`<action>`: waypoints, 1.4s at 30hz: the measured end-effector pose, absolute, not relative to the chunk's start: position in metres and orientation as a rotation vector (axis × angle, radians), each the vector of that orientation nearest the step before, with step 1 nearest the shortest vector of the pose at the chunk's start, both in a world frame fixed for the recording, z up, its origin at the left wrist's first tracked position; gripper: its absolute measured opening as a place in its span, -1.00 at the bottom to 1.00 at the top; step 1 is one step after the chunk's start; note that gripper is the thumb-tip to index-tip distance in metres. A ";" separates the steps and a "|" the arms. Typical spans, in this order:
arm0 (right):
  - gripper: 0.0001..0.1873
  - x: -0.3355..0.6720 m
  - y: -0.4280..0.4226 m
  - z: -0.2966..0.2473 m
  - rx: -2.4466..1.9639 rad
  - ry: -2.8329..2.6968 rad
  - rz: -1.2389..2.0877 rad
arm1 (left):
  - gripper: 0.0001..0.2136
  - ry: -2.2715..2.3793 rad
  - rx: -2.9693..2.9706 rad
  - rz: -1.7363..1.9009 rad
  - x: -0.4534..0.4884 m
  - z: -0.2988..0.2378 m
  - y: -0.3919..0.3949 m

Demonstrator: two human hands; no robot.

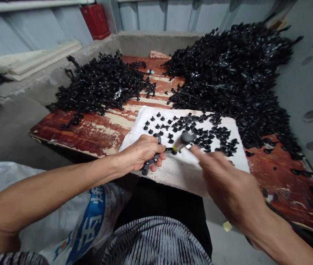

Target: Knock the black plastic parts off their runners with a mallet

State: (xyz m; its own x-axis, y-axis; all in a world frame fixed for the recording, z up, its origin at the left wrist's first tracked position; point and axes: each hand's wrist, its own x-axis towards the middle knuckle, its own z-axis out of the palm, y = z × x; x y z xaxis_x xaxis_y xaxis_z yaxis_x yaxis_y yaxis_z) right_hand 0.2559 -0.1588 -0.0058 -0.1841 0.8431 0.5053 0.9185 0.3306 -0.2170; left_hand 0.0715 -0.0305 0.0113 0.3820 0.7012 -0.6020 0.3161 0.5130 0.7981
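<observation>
My left hand (pixel 141 150) is closed on a black jointed linkage (pixel 150 162), which pokes out above and below the fingers. One of its arms reaches right over the white pad (pixel 175 173). In my right hand (pixel 229 178) is a small hammer (pixel 188 137) with a dark round head and a yellowish face, smeared by motion. The head hovers close to the end of that arm; whether they touch I cannot tell. Many small black round-based pegs (pixel 170 136) stand or lie on the pad around both hands.
Black linkages form a heap (pixel 98 84) at the back left and a bigger heap (pixel 228 70) on the right. Beneath is a worn reddish-brown board (pixel 90 132). A printed white sack (pixel 90 224) lies below its left edge. Grey walls and a red box (pixel 95 22) stand behind.
</observation>
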 end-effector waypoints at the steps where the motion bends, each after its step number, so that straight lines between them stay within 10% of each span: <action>1: -0.44 0.255 -0.159 -0.005 -1.525 -2.079 -0.141 | -0.79 1.206 1.057 0.321 0.072 0.012 -0.031; 42: -0.62 0.264 -0.145 -0.033 -1.570 -1.636 0.228 | -0.75 0.794 1.563 -0.005 0.047 0.016 -0.024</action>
State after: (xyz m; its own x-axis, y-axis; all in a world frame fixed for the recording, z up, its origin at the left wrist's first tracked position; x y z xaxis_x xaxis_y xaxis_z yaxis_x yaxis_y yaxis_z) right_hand 0.2640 -0.1454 -0.0327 0.1332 0.8922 0.4316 0.7401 0.2001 -0.6420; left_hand 0.0470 -0.0243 0.0157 0.7577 0.4738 -0.4487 0.4800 0.0611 0.8751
